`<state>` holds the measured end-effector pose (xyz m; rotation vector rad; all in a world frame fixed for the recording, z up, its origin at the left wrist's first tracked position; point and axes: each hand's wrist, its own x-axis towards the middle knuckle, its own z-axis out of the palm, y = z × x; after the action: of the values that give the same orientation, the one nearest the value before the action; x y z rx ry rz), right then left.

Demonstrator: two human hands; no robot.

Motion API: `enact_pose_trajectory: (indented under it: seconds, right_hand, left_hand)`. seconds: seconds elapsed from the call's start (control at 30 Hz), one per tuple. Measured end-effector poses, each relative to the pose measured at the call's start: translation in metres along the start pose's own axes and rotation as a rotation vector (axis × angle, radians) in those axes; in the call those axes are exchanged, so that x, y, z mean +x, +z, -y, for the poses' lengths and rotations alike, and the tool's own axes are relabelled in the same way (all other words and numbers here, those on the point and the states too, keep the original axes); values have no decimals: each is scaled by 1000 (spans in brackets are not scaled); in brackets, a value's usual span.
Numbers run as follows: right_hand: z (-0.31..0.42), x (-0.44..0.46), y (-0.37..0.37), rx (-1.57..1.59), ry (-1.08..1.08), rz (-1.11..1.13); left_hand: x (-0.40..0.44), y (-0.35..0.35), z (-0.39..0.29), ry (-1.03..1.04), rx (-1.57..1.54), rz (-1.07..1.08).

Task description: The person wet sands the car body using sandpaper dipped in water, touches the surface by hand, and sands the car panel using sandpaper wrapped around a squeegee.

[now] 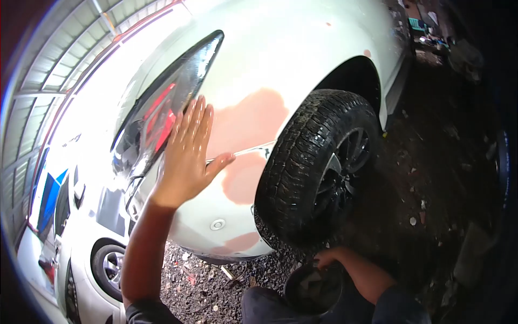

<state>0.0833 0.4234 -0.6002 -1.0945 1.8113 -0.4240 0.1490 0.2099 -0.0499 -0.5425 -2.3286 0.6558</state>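
Observation:
My left hand lies flat, fingers stretched out and wet, against the white car body, beside a long lamp with red showing in it. Pinkish filler patches spread over the panel to the right of the hand, and another patch sits below the thumb. Low beside the tire, my right hand is closed at the rim of a dark bucket. Its fingertips are in shadow, and what lies in the bucket is hard to make out.
A second white car stands at the left. Gravel covers the ground under the bumper. The dark floor at the right has scattered debris. Metal roof sheeting rises at the upper left.

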Motion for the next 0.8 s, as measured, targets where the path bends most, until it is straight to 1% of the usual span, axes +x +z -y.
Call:
enact_pose_trajectory:
  seconds: [0.07,0.13,0.17,0.2,0.27,0.37,0.43,0.47,0.53,0.57,0.63,0.7,0.77,0.8]
  right_hand:
    - [1,-18,-4,56,69,-18]
    - [-12,-17,-5,-55,-25,-35]
    - [-19,-14,-2,-98,-60,-68]
    - [-28,-10,1,-143,-93,-102]
    - [-50,5,14,-187,-134,-220]
    - [-58,17,6,-19,-30,76]
    - [-53,17,2,13,-32,146]
    - [-49,15,1,32,-32,180]
    - [-56,17,10,71,-156,11]
    - [-59,19,15,58,-182,-34]
    - [-60,25,22,-7,-203,-93]
    - [-57,31,20,-82,-129,2]
    - [-40,29,4,-136,16,222]
    - [-31,21,0,-91,18,214]
  left_hand:
    - [-21,-4,0,-68,-35,42]
    - [-42,-9,-5,-179,-93,95]
    - [-52,-15,-9,-194,-68,94]
    - [-63,-15,-10,-188,-72,46]
    - [-75,-11,-14,-259,-102,19]
    - [-79,-5,-16,-323,-108,19]
    - [-81,-5,-24,-347,-135,28]
    - [-86,-4,-28,-316,-125,-2]
    - [-94,-1,-37,-253,-112,-64]
    - [-99,0,-42,-293,-150,-68]
    - [-105,-1,-50,-295,-137,-49]
    - [-106,-4,-54,-315,-119,-37]
    - [-103,-7,-53,-359,-98,-29]
    - [-101,-8,-51,-352,-77,-57]
